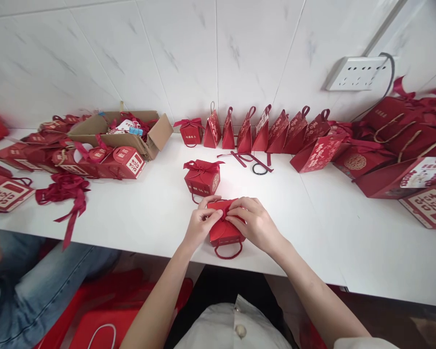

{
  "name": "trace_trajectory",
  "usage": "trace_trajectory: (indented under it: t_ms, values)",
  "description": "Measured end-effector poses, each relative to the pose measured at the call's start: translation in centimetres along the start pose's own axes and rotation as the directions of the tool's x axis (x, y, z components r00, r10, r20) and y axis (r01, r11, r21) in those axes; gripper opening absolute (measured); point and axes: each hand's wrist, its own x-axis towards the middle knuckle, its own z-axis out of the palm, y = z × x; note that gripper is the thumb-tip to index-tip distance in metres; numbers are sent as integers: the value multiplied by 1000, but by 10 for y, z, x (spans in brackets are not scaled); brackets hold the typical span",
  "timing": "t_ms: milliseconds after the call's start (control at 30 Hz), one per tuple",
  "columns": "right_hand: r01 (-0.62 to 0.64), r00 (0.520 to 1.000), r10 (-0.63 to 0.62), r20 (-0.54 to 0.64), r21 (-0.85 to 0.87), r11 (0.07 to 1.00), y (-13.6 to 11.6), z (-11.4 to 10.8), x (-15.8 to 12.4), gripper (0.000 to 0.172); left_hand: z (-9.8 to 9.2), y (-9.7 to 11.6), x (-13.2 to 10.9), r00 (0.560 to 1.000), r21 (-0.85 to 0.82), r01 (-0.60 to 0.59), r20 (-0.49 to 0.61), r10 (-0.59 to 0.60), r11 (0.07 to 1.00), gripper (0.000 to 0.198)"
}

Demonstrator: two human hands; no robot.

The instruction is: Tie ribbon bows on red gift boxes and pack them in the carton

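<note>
A small red gift box (227, 235) with a rope handle (228, 253) rests near the front edge of the white table. At its top, dark red ribbon (223, 217) shows between my fingertips. My left hand (202, 220) pinches the ribbon from the left, its thumb over the lid. From the right, my right hand (256, 223) has its fingers closed on the ribbon, partly covering the box. Just behind stands another red box (202, 178), tied with a ribbon bow.
Several triangular red boxes (245, 133) line the wall, with ribbon scraps and a black ring (259, 168) before them. Red gift bags (388, 126) crowd the right. To the left are an open cardboard box (112, 138), ribbon bundle (67, 191) and a seated person's jeans (58, 291).
</note>
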Motion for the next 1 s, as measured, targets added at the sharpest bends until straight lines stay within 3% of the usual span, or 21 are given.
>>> trace_trajectory:
  t_ms: [200,433,567,733,833,1000]
  values:
    - [43,998,-42,53,-14,999,3,-4,3,20,-1,0,-1,1000,53,-8,27,7,999,39]
    - [102,990,-94,108,-69,992,2,-15,3,15,-6,4,-4,1000,61,-8,-10,8,998,38]
    - [186,973,-160,165,-156,970,1,-26,4,17,-4,16,-13,994,309,-52,-80,80,950,25]
    - [309,939,-247,239,-273,911,3,-35,0,30,8,25,-33,938,662,-76,-207,279,746,15]
    - [354,926,-288,243,-301,885,6,-38,-4,32,13,22,-39,919,696,-78,-227,321,714,14]
    - [375,921,-315,229,-303,876,14,-39,-11,30,10,16,-41,911,625,-102,-255,325,774,15]
